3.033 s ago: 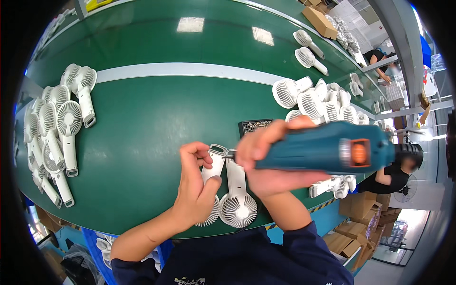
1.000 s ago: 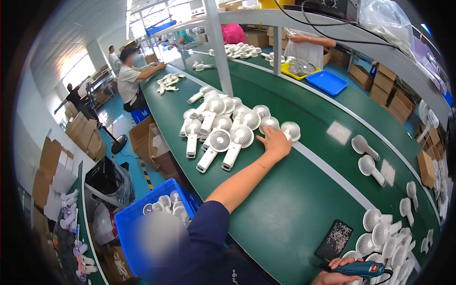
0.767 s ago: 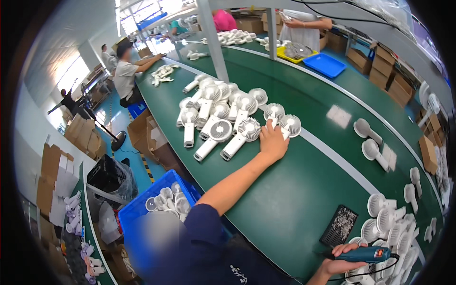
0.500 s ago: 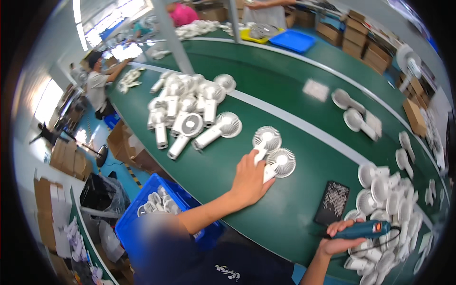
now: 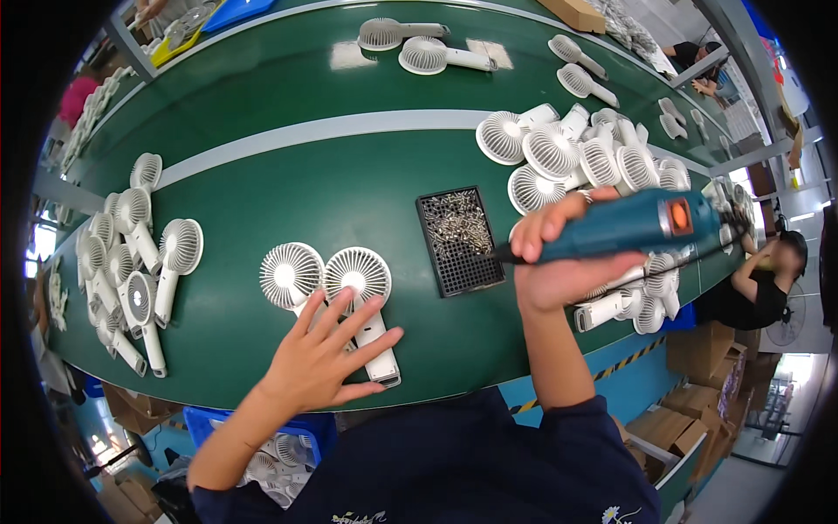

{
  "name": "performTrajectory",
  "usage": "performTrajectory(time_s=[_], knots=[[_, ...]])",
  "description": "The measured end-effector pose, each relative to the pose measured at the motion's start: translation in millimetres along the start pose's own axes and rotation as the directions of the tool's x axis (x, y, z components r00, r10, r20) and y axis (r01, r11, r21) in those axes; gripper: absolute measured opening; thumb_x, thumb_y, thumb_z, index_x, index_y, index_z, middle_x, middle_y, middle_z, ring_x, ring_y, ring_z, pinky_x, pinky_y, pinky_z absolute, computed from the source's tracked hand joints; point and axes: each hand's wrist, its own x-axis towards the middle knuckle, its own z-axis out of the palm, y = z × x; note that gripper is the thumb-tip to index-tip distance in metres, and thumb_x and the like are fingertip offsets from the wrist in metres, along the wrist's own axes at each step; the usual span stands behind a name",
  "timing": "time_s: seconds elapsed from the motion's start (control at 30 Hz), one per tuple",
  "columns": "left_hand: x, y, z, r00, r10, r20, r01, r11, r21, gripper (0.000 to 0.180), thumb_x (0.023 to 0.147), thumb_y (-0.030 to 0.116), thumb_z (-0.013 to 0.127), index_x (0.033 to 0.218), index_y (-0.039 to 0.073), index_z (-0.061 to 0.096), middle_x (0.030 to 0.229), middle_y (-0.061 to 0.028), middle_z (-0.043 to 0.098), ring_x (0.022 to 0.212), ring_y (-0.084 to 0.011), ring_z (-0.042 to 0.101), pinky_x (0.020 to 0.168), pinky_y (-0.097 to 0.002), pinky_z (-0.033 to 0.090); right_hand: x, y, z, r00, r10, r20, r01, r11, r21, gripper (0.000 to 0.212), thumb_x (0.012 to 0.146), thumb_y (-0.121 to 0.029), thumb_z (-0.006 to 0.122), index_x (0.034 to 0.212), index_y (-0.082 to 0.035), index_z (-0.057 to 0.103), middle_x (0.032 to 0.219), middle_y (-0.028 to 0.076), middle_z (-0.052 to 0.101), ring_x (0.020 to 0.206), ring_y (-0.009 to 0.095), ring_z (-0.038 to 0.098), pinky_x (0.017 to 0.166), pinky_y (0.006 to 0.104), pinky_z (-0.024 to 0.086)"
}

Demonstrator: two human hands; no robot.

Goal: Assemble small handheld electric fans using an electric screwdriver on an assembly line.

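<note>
Two white handheld fans lie side by side near the table's front edge, a left fan and a right fan. My left hand is open over their handles with its fingers spread; it covers most of the left fan's handle. Whether the fingertips press on the right fan, I cannot tell. In my right hand is a teal electric screwdriver, held level with its dark tip pointing left. That tip appears over the right side of a black perforated tray filled with small screws.
A heap of white fans lies right, partly behind the screwdriver; another fan pile lies left. More fans rest beyond the pale strip on the green table. A blue crate of fans stands below the front edge.
The view has swung right. My left hand has loosened from the two fans' handles and spread its fingers. My right hand has brought the screwdriver's tip to the screw tray.
</note>
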Motion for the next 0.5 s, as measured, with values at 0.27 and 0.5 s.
performTrajectory(time_s=[0.27,0.5], knots=[[39,20,15,0.997,-0.072,-0.012,0.07,0.99,-0.118,0.061,0.081,0.048,0.062,0.127,0.007,0.058,0.143,-0.0146,0.046,0.138,-0.0305,0.038,0.113,-0.0576,0.021,-5,31,-6,0.994,0.015,0.106,-0.01,0.999,-0.042,0.086,0.077,-0.088,0.031,0.121,-0.015,0.041,0.065,0.004,0.049,0.04,0.014,0.045,0.038,0.0284,0.041],[53,27,27,0.986,-0.165,-0.029,0.162,0.984,-0.074,0.06,0.079,0.039,0.067,0.126,0.003,0.057,0.137,-0.0132,0.051,0.134,-0.029,0.042,0.112,-0.056,0.023,1,39,-10,0.992,0.036,0.119,-0.046,0.995,0.084,0.097,0.069,-0.094,0.028,0.121,-0.013,0.04,0.064,0.007,0.05,0.042,0.016,0.046,0.041,0.0312,0.045]])
